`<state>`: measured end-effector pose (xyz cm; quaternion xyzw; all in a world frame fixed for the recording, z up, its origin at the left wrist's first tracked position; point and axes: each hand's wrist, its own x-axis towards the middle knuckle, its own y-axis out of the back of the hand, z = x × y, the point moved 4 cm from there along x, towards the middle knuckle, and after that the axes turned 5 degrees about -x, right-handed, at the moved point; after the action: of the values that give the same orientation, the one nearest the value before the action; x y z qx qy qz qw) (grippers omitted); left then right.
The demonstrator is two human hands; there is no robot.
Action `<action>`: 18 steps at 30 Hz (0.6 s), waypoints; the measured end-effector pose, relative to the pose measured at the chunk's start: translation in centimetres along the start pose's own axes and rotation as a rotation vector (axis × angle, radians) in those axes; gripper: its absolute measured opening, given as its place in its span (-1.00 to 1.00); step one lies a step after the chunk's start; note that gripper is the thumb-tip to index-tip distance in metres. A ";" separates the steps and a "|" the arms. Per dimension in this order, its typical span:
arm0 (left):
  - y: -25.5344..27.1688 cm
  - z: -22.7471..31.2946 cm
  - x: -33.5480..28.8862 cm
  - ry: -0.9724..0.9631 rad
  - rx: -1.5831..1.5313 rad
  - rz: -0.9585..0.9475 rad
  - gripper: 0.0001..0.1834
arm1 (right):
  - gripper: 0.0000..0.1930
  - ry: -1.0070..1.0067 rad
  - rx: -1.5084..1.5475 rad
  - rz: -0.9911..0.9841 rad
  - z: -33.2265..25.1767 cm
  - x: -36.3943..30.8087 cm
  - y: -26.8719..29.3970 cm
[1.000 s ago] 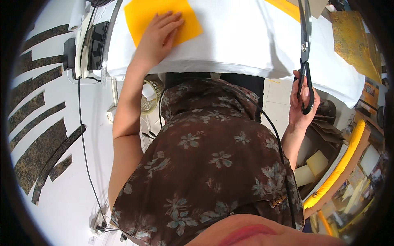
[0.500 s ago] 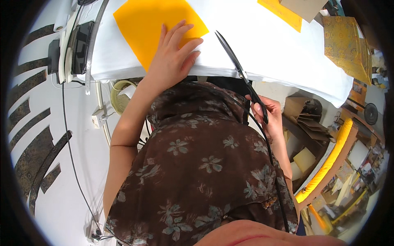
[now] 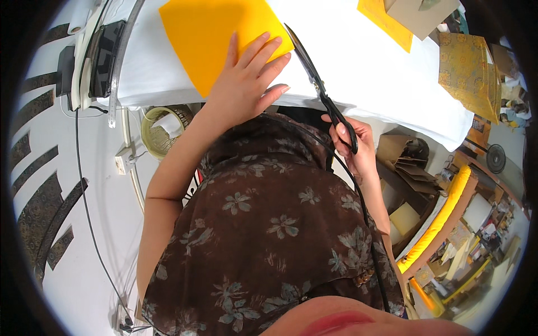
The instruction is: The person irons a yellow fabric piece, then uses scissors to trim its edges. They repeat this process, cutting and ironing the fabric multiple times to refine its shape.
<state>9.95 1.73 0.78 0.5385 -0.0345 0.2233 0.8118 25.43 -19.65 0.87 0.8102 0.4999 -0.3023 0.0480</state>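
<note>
Left hand: palm down, fingers spread, fingertips resting on the yellow sheet. Its thumb stands out to the right, clear of the sheet. Firmness of the pressure: cannot tell.

Right hand: fingers curled about the black handles of the scissors. Which fingers pass through the loops cannot be made out. The blades point forward and slightly left; they appear together or nearly so.

The yellow sheet lies under the left hand's fingers and extends forward and left of them, on the white cloth. The blades are at its right-hand edge, ahead of the right hand; contact cannot be confirmed.

Surroundings: forward and right of the right hand, a second yellow sheet lies partly under a brown card. Farther right is a gold patterned board. A basket stands left of the left hand, below cloth level.

Assessment: the step in hand appears to be steadying the sheet and lining up the scissors. A cut would call for parting the blades across the edge, with the left fingertips kept clear.
</note>
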 end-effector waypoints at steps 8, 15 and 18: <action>0.2 1.4 -0.5 -0.054 -0.064 -0.097 -0.22 | -0.57 -0.009 0.010 0.034 -0.9 1.0 -0.5; 0.2 1.6 -0.5 -0.071 -0.144 -0.090 -0.22 | -0.56 -0.018 0.030 0.020 -0.6 0.7 -0.6; 0.2 1.7 -0.6 -0.078 -0.155 -0.099 -0.23 | -0.56 -0.026 0.020 0.040 -0.7 0.5 -0.8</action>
<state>9.67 0.12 1.53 0.4834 -0.0564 0.1585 0.8591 25.22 -18.58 1.29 0.8163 0.4800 -0.3169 0.0527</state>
